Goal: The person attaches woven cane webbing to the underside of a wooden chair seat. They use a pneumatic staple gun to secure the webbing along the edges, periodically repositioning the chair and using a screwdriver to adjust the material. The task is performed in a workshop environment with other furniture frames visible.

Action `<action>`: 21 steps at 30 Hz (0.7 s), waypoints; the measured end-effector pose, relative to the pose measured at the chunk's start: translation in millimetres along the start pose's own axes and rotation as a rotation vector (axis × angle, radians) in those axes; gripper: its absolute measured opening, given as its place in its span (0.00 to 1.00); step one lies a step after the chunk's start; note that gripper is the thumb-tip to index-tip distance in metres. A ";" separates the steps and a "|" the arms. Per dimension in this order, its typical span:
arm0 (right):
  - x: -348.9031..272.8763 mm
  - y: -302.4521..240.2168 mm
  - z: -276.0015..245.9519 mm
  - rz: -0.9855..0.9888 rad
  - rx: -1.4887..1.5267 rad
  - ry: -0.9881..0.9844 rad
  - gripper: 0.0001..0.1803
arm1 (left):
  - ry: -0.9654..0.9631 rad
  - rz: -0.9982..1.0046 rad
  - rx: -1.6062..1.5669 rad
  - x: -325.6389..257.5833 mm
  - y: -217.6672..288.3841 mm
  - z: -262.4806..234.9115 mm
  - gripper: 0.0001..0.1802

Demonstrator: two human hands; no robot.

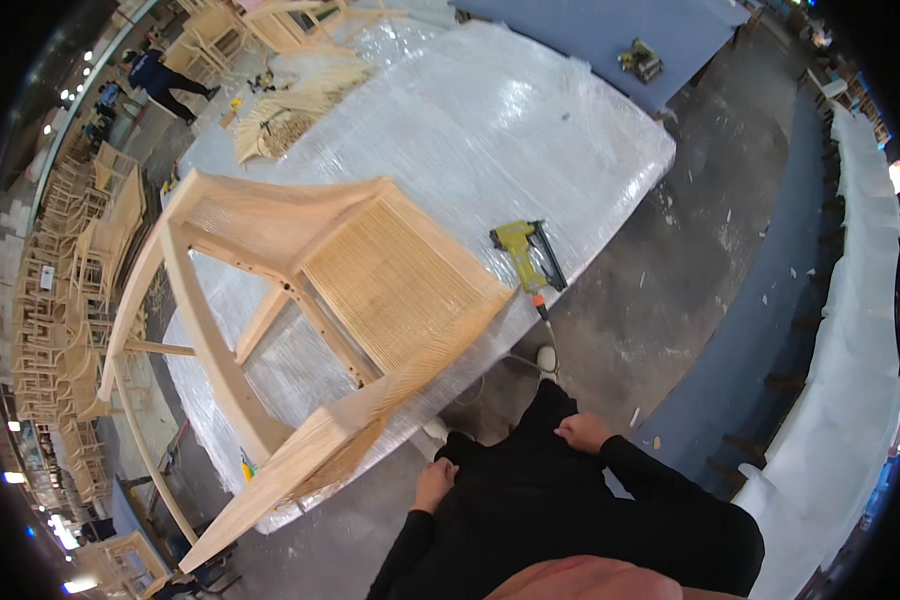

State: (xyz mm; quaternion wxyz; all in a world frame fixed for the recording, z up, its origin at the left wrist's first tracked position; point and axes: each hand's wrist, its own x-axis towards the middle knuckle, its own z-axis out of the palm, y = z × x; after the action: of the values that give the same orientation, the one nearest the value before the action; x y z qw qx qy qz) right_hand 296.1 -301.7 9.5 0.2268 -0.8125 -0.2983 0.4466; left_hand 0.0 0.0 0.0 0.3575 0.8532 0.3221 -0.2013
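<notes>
My left hand [435,485] is closed at the side of my left thigh, its fingers pinching the black trousers [515,450]. At the other thigh, my right hand [583,432] is curled shut with its fingertips on the same cloth. In front of me a pale wooden chair frame [235,375] with slatted panels lies tipped over on a table wrapped in clear plastic [450,130]. To its right, near the table edge, rests a yellow-green pneumatic staple gun [525,255] with a hose attached. Neither hand touches the chair or the gun.
A bundle of thin wooden strips [290,120] lies at the table's far left. A second tool [640,60] sits on a blue-covered table [610,35]. Many chair frames [65,350] are stacked at left, where a person [160,80] bends over. White sheeting [850,330] runs along the right.
</notes>
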 end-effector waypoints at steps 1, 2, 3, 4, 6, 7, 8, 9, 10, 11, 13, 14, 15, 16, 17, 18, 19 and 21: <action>-6.2 18.6 4.5 -0.048 0.068 -0.021 0.17 | -0.071 -0.035 -0.080 0.0 2.9 2.2 0.13; -23.0 28.0 10.9 -0.018 0.168 -0.069 0.17 | -0.149 -0.085 -0.155 -5.0 10.8 -6.6 0.14; -37.0 24.1 -2.6 0.010 0.265 -0.112 0.17 | -0.218 -0.136 -0.230 -5.3 20.9 -19.2 0.14; -46.6 22.6 -17.1 0.052 0.358 -0.144 0.17 | -0.392 -0.197 -0.203 -10.7 47.3 -46.2 0.14; -53.4 19.9 -34.2 0.111 0.311 -0.303 0.18 | -0.534 -0.164 -0.384 -15.0 27.6 -36.3 0.13; -54.3 19.1 -34.3 0.149 0.295 -0.388 0.18 | -0.613 -0.156 -0.481 -22.7 19.5 -31.2 0.12; -40.9 25.3 -31.2 0.112 0.223 -0.472 0.18 | -0.623 -0.118 -0.333 -13.1 34.6 -37.8 0.11; -24.1 31.6 -22.3 0.070 0.154 -0.546 0.17 | -0.632 -0.068 -0.179 1.7 50.1 -43.8 0.10; -2.7 36.0 -3.2 0.036 0.288 -0.572 0.17 | -0.609 -0.064 -0.204 12.9 32.4 -29.0 0.10; 26.4 42.9 16.8 -0.003 0.405 -0.588 0.16 | -0.571 -0.049 -0.236 28.5 11.9 -8.9 0.10; 88.4 51.3 67.3 0.053 0.746 -0.615 0.17 | -0.509 -0.073 -0.282 49.6 -3.7 10.0 0.13; 120.3 54.9 94.9 0.035 0.752 -0.547 0.18 | -0.474 -0.068 -0.305 66.4 -13.9 17.2 0.14; 139.3 60.2 131.5 0.029 0.764 -0.496 0.18 | -0.412 0.047 -0.193 67.9 -36.8 24.3 0.15; 156.8 76.0 182.4 0.081 0.567 -0.471 0.21 | -0.345 0.153 -0.090 69.3 -64.5 34.9 0.16; 176.9 85.9 222.6 0.105 0.361 -0.443 0.24 | -0.256 0.259 0.021 72.6 -83.5 44.1 0.18; 195.0 77.2 247.0 0.184 0.302 -0.485 0.28 | -0.272 0.090 0.056 72.0 -96.7 44.8 0.18; 206.5 66.3 271.3 0.262 0.245 -0.533 0.32 | -0.233 0.049 0.040 65.5 -110.5 43.6 0.17; 230.2 84.1 349.9 0.234 -0.001 -0.810 0.38 | -0.167 -0.023 -0.026 69.2 -126.2 52.5 0.17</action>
State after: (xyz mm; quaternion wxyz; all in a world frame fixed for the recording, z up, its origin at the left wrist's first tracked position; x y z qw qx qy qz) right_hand 116.0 -168.2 -354.1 0.0387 -0.5997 -0.2693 0.7526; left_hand -44.2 57.0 -135.1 0.3920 0.8249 0.3034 -0.2717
